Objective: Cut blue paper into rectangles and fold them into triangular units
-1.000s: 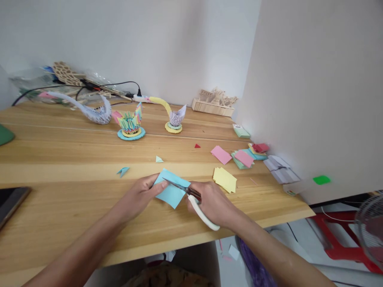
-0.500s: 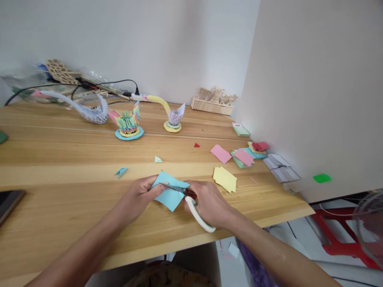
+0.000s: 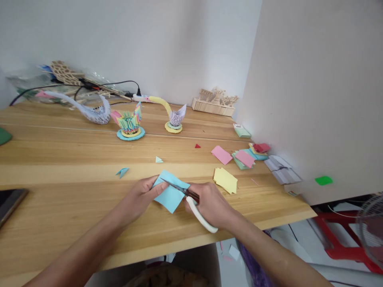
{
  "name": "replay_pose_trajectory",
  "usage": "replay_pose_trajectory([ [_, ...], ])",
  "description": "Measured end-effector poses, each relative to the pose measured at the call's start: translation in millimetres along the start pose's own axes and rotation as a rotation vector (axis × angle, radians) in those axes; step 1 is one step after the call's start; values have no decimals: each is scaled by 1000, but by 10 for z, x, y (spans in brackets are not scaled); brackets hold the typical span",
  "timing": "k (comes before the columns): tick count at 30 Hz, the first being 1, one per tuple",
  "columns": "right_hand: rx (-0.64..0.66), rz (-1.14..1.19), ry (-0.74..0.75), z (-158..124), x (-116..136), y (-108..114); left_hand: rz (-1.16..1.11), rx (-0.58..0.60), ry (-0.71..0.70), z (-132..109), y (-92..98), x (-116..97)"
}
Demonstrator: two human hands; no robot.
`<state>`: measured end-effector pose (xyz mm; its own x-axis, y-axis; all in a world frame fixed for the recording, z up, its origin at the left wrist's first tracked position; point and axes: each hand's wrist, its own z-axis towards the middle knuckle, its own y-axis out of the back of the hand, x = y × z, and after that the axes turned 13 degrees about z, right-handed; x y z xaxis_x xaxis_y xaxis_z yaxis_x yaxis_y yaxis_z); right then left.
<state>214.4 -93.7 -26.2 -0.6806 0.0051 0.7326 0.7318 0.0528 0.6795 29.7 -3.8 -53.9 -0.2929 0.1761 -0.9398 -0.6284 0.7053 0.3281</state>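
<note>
My left hand [image 3: 138, 197] pinches the left corner of a light blue paper sheet [image 3: 170, 194] just above the wooden table [image 3: 72, 207]. My right hand [image 3: 211, 204] grips white-handled scissors [image 3: 193, 203]. The scissor blades lie across the top of the blue sheet, pointing left toward my left thumb. Both hands sit close to the table's front edge.
A yellow paper stack [image 3: 225, 179] lies right of my hands, with pink paper [image 3: 221, 154], mixed coloured stacks [image 3: 249, 156] and white sheets [image 3: 283, 169] beyond. Small folded triangles [image 3: 122, 172] lie ahead. Origami swans [image 3: 129, 124] stand farther back. A phone [image 3: 10, 199] rests at left.
The hands, paper and scissors stay nearly in place; the blades have shifted only slightly along the blue sheet. The view moves a little.
</note>
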Motion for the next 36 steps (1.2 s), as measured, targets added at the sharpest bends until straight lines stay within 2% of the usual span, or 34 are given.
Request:
replay_pose_trajectory([
  [6, 24, 157, 27, 34, 29, -18, 31, -39, -21, -10, -47, -55],
  [14, 25, 60, -20, 62, 27, -2, 72, -64, -41, -30, -16, -57],
  [28, -7, 54, -16, 30, -43, -56, 70, 0, -44, -8, -6, -12],
  [32, 47, 71, 51, 35, 1, -3, 153, -7, -65, -23, -7, -40],
  [36, 18, 70, 72, 54, 24, 7, 223, -55, -73, -34, -15, -69],
])
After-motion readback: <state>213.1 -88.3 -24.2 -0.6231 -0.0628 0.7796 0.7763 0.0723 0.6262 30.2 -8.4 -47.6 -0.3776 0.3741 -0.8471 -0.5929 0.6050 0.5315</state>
